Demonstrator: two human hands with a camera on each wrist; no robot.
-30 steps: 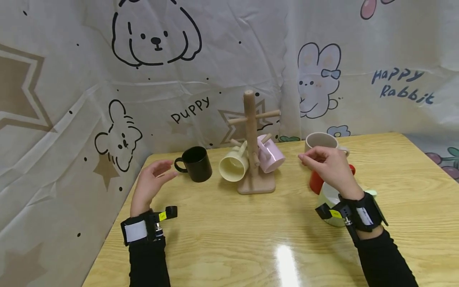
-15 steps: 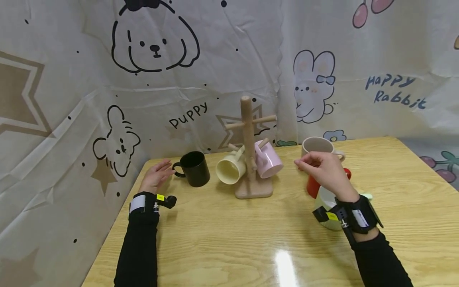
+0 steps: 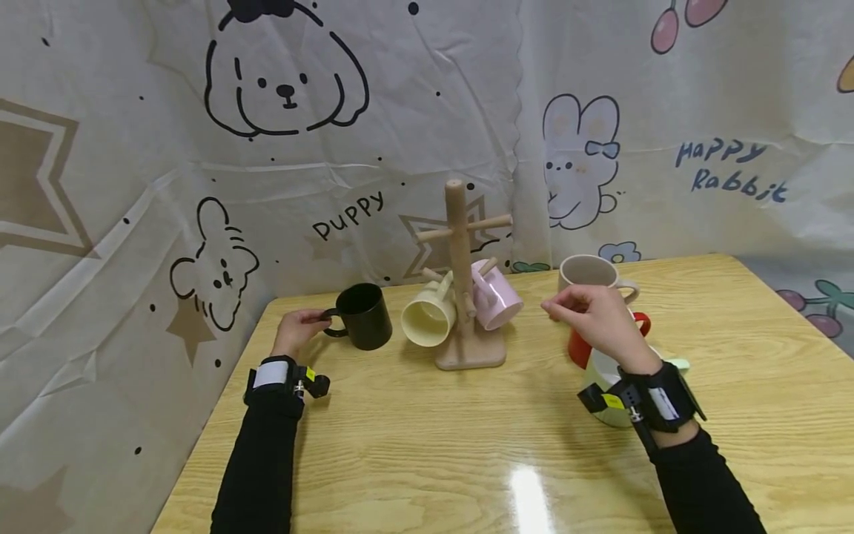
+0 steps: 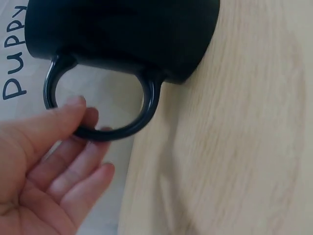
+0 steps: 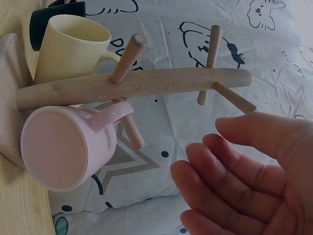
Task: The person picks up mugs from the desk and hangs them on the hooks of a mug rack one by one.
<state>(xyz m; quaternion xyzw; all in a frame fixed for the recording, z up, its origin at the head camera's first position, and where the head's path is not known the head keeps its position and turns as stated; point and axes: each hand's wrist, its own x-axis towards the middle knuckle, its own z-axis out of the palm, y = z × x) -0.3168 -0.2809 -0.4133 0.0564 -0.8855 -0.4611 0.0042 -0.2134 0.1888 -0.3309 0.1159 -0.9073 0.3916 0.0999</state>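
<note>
A black mug [image 3: 364, 317] stands upright at the back left of the table. My left hand [image 3: 298, 331] pinches its handle [image 4: 117, 133] between thumb and fingers, clearly seen in the left wrist view. My right hand [image 3: 598, 320], fingers loosely bent and holding nothing, hovers over the right side. Beneath and behind it stand a red mug [image 3: 577, 350], a pale green mug [image 3: 608, 371] and a greyish-beige mug [image 3: 588, 270], the first two partly hidden by the hand and wrist. On the wooden mug tree [image 3: 459, 245] hang a yellow mug [image 3: 427, 322] and a pink mug [image 3: 500, 298].
The mug tree's upper pegs [image 3: 490, 222] carry no mugs. A light wood table [image 3: 400, 445] bears everything, and a printed white curtain [image 3: 400, 89] rises right behind its back edge and along the left side.
My left hand has reached forward and taken hold of the black mug's handle. The right hand keeps nearly the same place. The head view has shifted slightly.
</note>
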